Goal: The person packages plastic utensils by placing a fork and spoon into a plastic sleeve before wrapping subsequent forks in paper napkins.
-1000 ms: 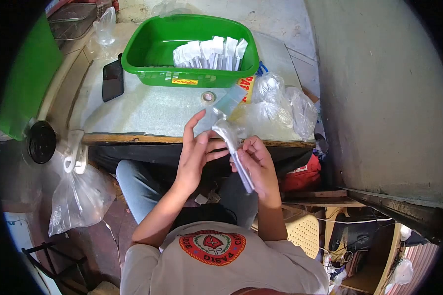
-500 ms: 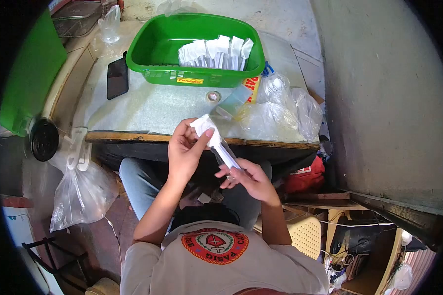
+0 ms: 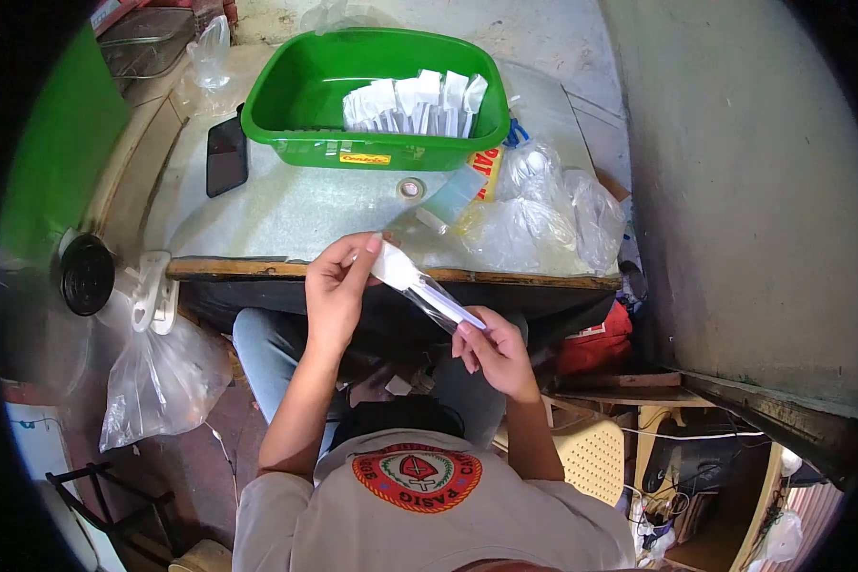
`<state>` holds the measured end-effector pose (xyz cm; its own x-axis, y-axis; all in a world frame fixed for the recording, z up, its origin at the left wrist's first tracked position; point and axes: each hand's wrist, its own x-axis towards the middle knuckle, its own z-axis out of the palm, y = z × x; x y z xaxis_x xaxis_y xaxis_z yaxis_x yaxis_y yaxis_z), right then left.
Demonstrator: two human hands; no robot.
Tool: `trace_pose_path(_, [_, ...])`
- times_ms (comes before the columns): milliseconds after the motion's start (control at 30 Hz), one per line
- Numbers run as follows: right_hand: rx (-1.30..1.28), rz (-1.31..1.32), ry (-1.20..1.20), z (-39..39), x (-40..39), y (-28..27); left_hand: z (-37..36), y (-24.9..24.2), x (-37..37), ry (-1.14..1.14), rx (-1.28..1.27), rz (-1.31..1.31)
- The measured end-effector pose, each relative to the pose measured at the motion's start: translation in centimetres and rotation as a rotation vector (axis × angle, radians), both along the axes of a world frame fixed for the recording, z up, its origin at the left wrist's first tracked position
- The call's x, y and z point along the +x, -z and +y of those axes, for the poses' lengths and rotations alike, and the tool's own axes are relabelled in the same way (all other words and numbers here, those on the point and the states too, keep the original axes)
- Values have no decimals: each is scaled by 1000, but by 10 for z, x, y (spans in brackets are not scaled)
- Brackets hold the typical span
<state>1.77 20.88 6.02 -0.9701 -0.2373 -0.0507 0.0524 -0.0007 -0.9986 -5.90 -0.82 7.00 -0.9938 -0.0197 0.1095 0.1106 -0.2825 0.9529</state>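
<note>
Head view: left hand and right hand pinch opposite ends of a clear plastic-sleeved white utensil packet, seemingly mid-wrapping; sealing likely needs the small tape roll.

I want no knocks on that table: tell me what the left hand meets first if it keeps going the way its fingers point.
The left hand points up and right. Past the packet it pinches, likely the clear bags on the table; depth is unclear.

I see the packet spanning between my two grips; beyond them on the counter, tape, then the tub, phone left.
</note>
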Motion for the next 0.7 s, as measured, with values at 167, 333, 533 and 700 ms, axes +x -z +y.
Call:
trace_pose_path(167, [-42,13,35,-5,0,3,6,1,0,-101,113,-49])
trace_pose_path(333, [-34,54,122,-10,1,5,5,3,0,-71,42,-94])
trace_pose_path(533, [-48,71,78,-4,-1,-3,5,7,-1,-82,-46,-89])
trace_pose_path(700, [-16,83,102,-3,-1,2,4,13,-3,-92,-35,-49])
